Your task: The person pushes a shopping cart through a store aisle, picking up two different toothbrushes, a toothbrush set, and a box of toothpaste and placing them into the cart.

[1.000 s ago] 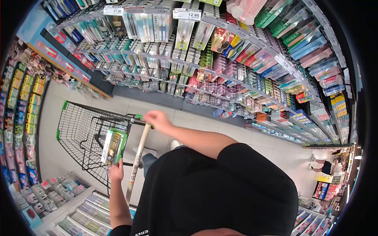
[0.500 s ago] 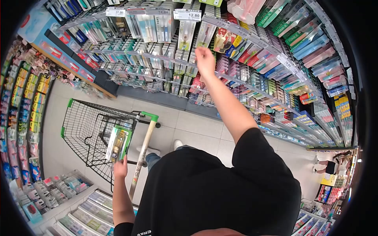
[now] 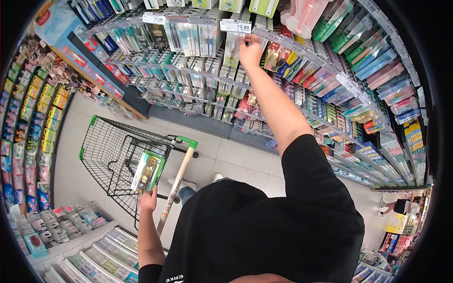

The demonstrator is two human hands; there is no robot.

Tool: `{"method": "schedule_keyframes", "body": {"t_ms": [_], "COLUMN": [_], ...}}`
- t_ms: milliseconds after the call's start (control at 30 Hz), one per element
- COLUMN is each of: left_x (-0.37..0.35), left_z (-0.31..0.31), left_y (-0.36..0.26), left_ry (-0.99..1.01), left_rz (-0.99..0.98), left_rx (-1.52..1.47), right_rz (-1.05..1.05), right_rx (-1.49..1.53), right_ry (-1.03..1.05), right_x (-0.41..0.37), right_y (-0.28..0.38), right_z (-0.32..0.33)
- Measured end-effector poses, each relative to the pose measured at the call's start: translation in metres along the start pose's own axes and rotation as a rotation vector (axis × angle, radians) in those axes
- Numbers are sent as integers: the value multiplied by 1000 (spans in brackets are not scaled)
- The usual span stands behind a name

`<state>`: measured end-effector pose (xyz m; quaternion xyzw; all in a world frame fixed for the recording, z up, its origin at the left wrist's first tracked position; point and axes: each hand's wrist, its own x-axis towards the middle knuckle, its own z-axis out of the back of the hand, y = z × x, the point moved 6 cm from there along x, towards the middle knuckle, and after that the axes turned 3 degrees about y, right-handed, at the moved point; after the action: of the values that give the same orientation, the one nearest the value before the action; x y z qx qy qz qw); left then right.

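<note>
My left hand (image 3: 148, 200) is closed on the lower end of a green-and-white blister pack (image 3: 148, 173); long gold and dark items show through its front. The pack is held above the wire shopping cart (image 3: 113, 151). My right hand (image 3: 250, 52) is raised to the shelf, its fingers curled just beneath the 12.80 price tag (image 3: 236, 26). It is beside a row of clear hanging packs (image 3: 231, 51). Whether anything is between those fingers is hidden.
Shelves of toothbrush packs (image 3: 191, 40) curve across the far side, with Darlie packs (image 3: 347, 35) at the right. The cart's handle (image 3: 177, 186) is close to my body. Low display bins (image 3: 101, 254) stand at the near left, and another stocked rack (image 3: 35, 122) at the far left.
My right hand has moved up the shelf, from the packs' lower part to just under the price tag. The left hand still holds the blister pack; the view has shifted slightly.
</note>
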<state>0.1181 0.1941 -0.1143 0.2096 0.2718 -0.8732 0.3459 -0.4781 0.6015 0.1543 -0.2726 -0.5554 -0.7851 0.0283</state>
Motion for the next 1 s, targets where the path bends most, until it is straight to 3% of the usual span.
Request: {"method": "schedule_keyframes", "body": {"t_ms": [567,667,733,867,933,1000], "left_x": [0,-22,-15,-15,-23,-47], "left_z": [-3,12,5,-1,20,53], "left_y": [1,-24,-13,-5,-11,-49], "left_ry": [-14,77,64,-37,-491,-563], "left_rz": [-1,97,63,18,-197,-290], "left_rx": [21,-114,-106,-144,-372,-478], "right_rz": [25,-154,-211,-557,-619,-669], "right_rx": [163,131,94,498,540,571], "right_ry": [130,190,209,415,510,617], "right_x": [-36,-66,-92,-173,-218,-266], "right_y": [9,-19,-56,-26,-1,16], "right_z": [8,6,-3,-12,-17,-26]}}
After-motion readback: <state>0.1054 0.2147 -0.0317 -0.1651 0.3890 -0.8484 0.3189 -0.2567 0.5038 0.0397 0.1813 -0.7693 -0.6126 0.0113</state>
